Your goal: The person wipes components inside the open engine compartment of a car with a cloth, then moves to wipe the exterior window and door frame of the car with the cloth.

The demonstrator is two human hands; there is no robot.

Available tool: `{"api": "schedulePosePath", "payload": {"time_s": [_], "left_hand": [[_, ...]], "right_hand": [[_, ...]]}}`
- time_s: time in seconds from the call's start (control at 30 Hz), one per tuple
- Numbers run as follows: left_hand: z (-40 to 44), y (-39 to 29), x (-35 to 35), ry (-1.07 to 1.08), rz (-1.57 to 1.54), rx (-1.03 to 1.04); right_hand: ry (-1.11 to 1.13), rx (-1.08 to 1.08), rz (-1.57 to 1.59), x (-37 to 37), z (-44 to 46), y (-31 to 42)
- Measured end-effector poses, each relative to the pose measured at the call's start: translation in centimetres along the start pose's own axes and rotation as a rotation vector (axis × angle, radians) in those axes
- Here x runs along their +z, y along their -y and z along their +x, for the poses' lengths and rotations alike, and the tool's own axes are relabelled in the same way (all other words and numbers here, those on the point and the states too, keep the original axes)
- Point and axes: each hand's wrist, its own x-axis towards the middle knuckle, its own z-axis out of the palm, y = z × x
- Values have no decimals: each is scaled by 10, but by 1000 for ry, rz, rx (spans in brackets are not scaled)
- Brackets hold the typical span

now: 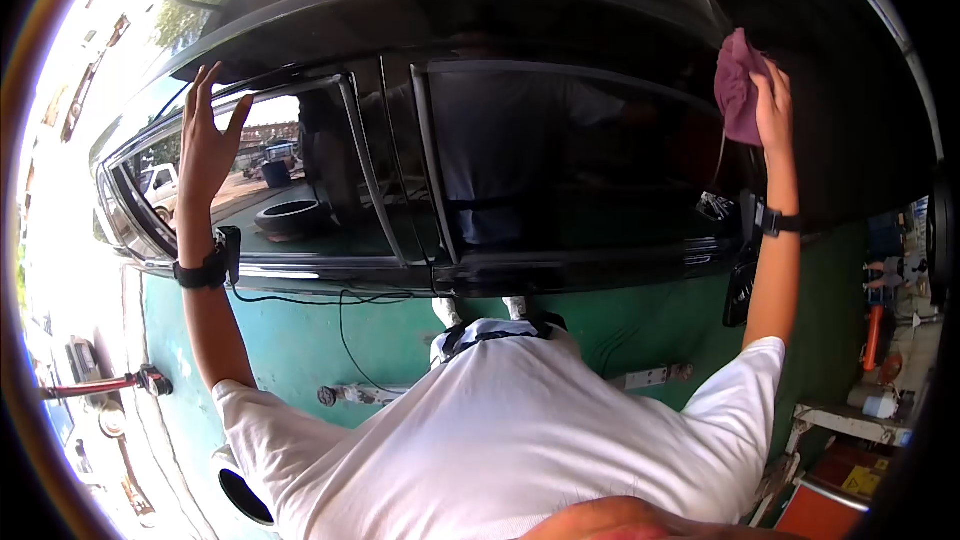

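Note:
A black car [560, 35] stands side-on in front of me, its dark windows [570, 160] mirroring my body and the yard. In my right hand [775, 110] is a purple cloth [738, 90], bunched between thumb and fingers near the windshield end of the car. My left hand [208, 145] is raised at the car's other end, by the side window and roof edge. Its fingers are spread and it holds nothing; whether it touches the car I cannot tell. Both wrists wear black straps with small devices, and a cable [342, 325] hangs from the left one.
Green floor [290, 335] lies under my feet, with metal lift arms [370, 393] low beside me. At the right are a red cabinet [825, 500], an orange cylinder [873, 335] and shop clutter. A red-and-black bar [110, 385] juts in at left.

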Motion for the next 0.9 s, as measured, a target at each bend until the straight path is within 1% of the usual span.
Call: {"api": "schedulePosePath", "payload": {"time_s": [0.03,0.07,0.1,0.13,0.17,0.2,0.27,0.33,0.4,0.43,0.5,0.53,0.6,0.67,0.7,0.73,0.77,0.83,0.87,0.9], "left_hand": [[0,6,7,-17,-23,19],[0,13,15,-9,-42,1],[-1,18,22,-44,-37,23],[1,20,28,-84,-27,45],[1,18,30,-103,-16,48],[2,13,29,-115,-10,46],[0,9,32,-147,-20,63],[-2,10,36,-165,-29,63],[-4,11,37,-179,-41,72],[-4,9,37,-191,-43,61],[-4,8,38,-212,-35,41],[-5,7,38,-208,-16,42],[-6,4,34,-157,68,-3],[-7,4,35,-151,96,-8],[-7,4,35,-142,127,-23],[-7,3,36,-145,124,-19],[-7,3,36,-158,79,-18],[-8,3,37,-192,3,-13],[-8,2,37,-205,-26,-4],[-8,1,37,-206,-29,-15]], "right_hand": [[8,22,-43,6,16,-9],[-32,59,-49,18,33,-25],[-22,107,-141,27,45,-16],[-34,91,-186,41,63,-43],[49,180,-186,46,77,-44],[28,255,-191,54,83,-30],[52,394,-224,68,88,28],[62,314,-247,95,94,69],[165,215,-293,126,97,133],[177,120,-319,149,95,159],[62,19,-410,185,64,264],[44,36,-267,193,52,323],[24,-98,-146,225,49,345],[51,-141,-110,234,52,355],[-43,-182,-49,239,54,345],[103,-101,-44,219,60,346],[47,-183,-70,209,65,325],[-62,-196,-195,175,72,283],[-33,-258,-270,157,82,244],[-54,-201,-381,137,83,212]]}}
